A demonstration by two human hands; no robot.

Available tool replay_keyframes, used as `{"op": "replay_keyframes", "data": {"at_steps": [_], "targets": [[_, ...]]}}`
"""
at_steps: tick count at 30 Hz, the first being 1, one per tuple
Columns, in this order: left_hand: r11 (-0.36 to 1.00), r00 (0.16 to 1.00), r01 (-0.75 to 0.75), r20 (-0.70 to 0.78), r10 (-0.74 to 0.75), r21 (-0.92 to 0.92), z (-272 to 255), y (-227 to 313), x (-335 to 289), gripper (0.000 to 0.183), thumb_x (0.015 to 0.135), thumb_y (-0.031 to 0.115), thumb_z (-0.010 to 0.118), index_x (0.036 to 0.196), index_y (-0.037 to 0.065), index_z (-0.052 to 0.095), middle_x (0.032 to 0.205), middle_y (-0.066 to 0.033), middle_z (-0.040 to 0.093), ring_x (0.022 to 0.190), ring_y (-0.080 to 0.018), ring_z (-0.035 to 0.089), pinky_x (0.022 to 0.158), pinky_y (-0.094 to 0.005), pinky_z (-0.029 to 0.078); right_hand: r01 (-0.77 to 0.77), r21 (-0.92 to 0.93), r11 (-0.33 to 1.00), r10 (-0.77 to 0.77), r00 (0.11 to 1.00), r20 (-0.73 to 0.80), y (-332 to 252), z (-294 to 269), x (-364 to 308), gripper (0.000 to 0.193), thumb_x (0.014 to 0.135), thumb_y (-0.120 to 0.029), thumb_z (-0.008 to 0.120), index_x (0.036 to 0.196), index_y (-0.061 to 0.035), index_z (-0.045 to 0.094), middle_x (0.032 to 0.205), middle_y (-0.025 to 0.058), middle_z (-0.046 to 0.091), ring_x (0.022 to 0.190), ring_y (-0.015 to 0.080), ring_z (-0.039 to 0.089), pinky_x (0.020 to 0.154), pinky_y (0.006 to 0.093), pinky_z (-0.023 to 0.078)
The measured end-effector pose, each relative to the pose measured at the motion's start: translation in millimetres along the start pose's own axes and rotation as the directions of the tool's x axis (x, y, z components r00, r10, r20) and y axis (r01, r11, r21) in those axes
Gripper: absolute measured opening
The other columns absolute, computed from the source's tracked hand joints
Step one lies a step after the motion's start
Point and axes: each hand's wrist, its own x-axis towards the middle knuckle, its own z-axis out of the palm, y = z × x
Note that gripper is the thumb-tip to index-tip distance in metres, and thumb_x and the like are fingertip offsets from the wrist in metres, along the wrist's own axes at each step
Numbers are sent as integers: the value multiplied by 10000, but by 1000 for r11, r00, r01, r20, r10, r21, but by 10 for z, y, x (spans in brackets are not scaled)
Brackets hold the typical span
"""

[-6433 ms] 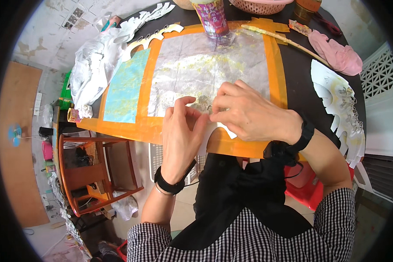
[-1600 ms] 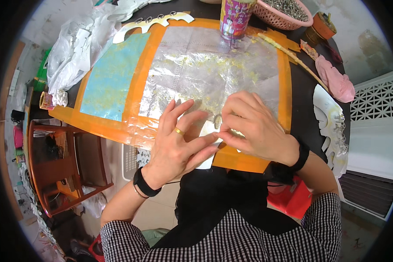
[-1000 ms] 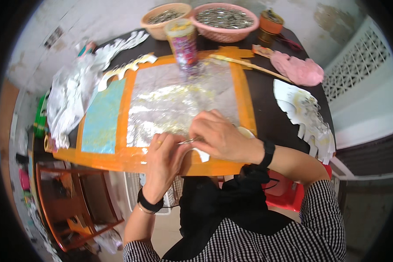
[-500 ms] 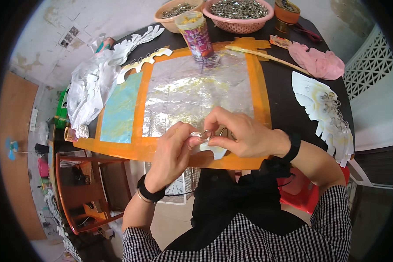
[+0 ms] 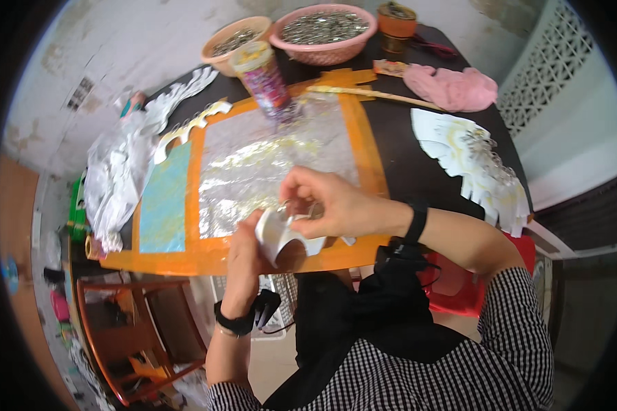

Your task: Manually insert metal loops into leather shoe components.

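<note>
My left hand (image 5: 244,248) is closed on the end of a white scalloped piece (image 5: 274,235), which curls up toward me over the table's front edge. On its right, the thumb and fingers of my right hand (image 5: 339,205) are bent together at the piece's upper edge. A metal ring (image 5: 315,210) shows between these fingers; how it is fixed to the piece is hard to make out. Under both hands lies a shiny plastic sheet (image 5: 253,161) smeared with yellow, bordered by orange tape (image 5: 370,147).
A jar (image 5: 266,85) of yellow paste stands behind the sheet, beside a yellowed stick (image 5: 377,96). Metal parts fill a pink basket (image 5: 322,53) and an orange bowl (image 5: 216,60). White ringed pieces (image 5: 452,151) lie right, near a pink cloth (image 5: 452,88); more white pieces (image 5: 120,164) lie left.
The white piece has tilted up and turned more of its face into view in my left hand. My right hand stays at its upper edge. The whole view has shifted.
</note>
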Motion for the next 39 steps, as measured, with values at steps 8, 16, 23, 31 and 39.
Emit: {"op": "replay_keyframes", "data": {"at_steps": [8,16,23,31,39], "targets": [[959,994,-109,32,104,260,91,79,66,283,969,271,818,905,48,656,804,53,653,721,-4,533,623,-189,418,1,156,988,-17,994,104,104,-46,37,331,919,-83,765,1179,-29,567,990,23,662,924,94,625,819,277,521],[905,998,-54,57,33,422,113,100,63,276,934,234,843,961,3,694,787,22,671,722,-15,558,609,-224,462,-31,-3,1000,31,989,142,-77,-41,44,209,1031,-219,656,1070,-15,638,996,39,699,912,89,627,808,288,528],[648,937,-336,174,302,683,250,124,96,362,847,262,889,1049,-11,765,755,-96,647,686,-144,599,635,-329,484,-96,-91,991,99,994,34,-208,-57,-30,197,1008,-198,697,946,-15,660,783,13,652,755,66,574,664,281,484],[925,990,-138,88,114,355,204,129,104,281,916,254,863,871,28,701,794,47,684,753,-15,550,667,-228,477,-274,320,907,241,961,139,-158,-252,-30,332,1119,-354,546,1089,-52,680,988,-14,662,919,63,594,840,281,487],[963,990,-127,92,108,240,49,21,171,271,978,272,806,953,38,672,844,39,692,770,-18,578,693,-210,493,-165,-44,985,170,971,170,-244,-153,-40,193,1037,-221,689,1025,-28,681,828,-4,666,716,45,591,605,236,483]]}}
